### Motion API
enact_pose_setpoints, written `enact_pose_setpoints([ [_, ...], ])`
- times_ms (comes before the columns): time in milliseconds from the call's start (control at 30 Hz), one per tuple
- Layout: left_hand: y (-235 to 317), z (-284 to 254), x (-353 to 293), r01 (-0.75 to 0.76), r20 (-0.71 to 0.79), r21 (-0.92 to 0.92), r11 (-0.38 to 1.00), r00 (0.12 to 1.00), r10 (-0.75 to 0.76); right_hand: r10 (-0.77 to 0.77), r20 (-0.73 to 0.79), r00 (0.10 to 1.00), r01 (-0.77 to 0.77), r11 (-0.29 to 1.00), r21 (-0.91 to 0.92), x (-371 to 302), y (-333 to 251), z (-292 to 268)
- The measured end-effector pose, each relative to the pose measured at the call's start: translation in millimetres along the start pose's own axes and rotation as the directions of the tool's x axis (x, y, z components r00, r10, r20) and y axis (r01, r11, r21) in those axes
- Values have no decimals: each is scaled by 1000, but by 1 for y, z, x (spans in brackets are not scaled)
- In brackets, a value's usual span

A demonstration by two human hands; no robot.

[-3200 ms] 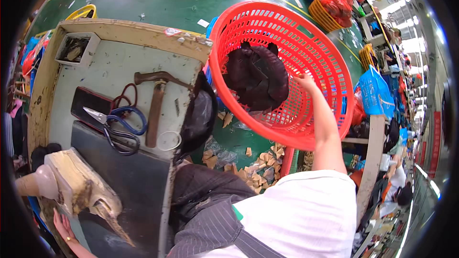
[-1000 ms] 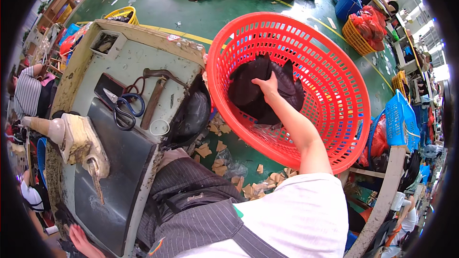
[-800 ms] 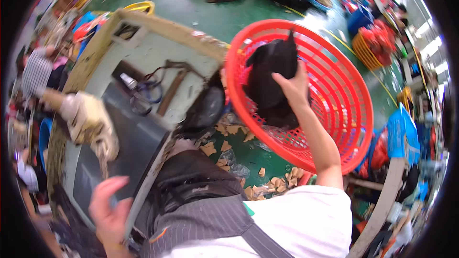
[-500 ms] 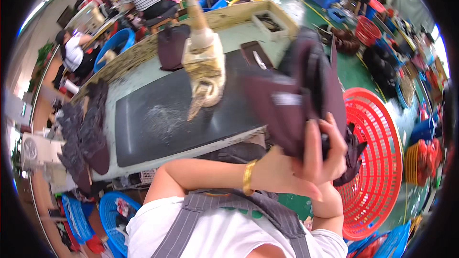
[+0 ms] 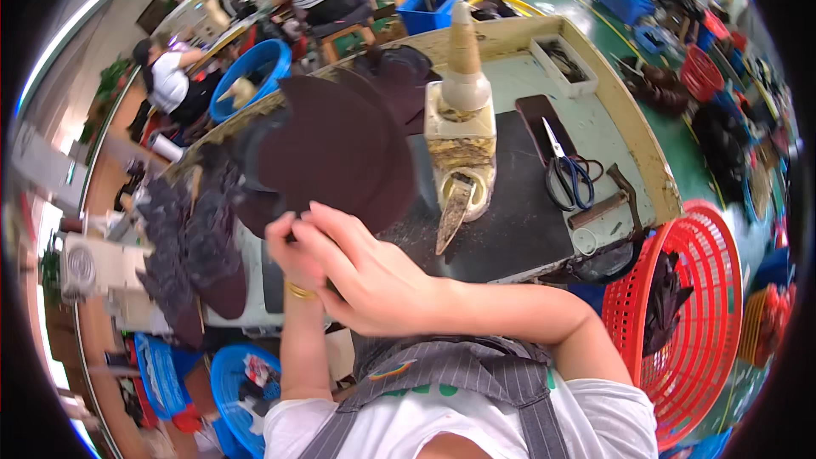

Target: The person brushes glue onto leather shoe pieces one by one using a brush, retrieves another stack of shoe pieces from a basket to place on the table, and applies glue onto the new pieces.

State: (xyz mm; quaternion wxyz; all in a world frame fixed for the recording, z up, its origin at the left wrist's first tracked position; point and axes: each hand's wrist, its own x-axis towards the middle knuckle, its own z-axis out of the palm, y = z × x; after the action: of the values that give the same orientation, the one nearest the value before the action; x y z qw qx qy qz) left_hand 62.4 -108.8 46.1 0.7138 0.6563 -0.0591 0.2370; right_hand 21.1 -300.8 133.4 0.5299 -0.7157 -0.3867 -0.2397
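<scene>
A dark maroon sheet-like workpiece (image 5: 331,144) with a black lining, in overlapping layers, hangs in front of me over the left of the workbench. My left hand (image 5: 293,259), with a gold bracelet at its wrist, pinches its lower edge. Crossing in from the right, my right hand (image 5: 370,276) has its bent fingers closed at that edge, over the left one. Fingertips are partly hidden and a little blurred. Close to the right of the workpiece rises a glue-stained cream pot (image 5: 459,132) with a cone-shaped top and a flat brush-like blade (image 5: 455,217) at its front.
Scissors (image 5: 568,174), a phone-like dark slab (image 5: 537,115) and a hammer (image 5: 608,204) lie right of the pot. Behind them is a white tray (image 5: 563,64). More dark pieces (image 5: 204,238) pile up at the bench's left. A red basket (image 5: 705,314) stands at right; co-workers sit beyond.
Both hands have swung from the right, beside the red basket, to the left of the bench with the maroon workpiece. The view has shifted, and scissors and hammer are now uncovered.
</scene>
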Motion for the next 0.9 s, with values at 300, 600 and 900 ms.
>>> enact_pose_setpoints([
  [300, -132, -58, 288, 736, 518, -220, 640, 644, -563, 48, -526, 849, -509, 340, -791, -198, -20, -264],
  [600, -255, 28, 302, 850, 650, 197, 489, 261, -714, 400, -871, -287, -612, -776, -155, -578, -83, -418],
  [900, -138, -97, 218, 744, -192, 234, 626, 666, -720, 604, -764, -227, -704, -644, -300, -654, 56, -422],
])
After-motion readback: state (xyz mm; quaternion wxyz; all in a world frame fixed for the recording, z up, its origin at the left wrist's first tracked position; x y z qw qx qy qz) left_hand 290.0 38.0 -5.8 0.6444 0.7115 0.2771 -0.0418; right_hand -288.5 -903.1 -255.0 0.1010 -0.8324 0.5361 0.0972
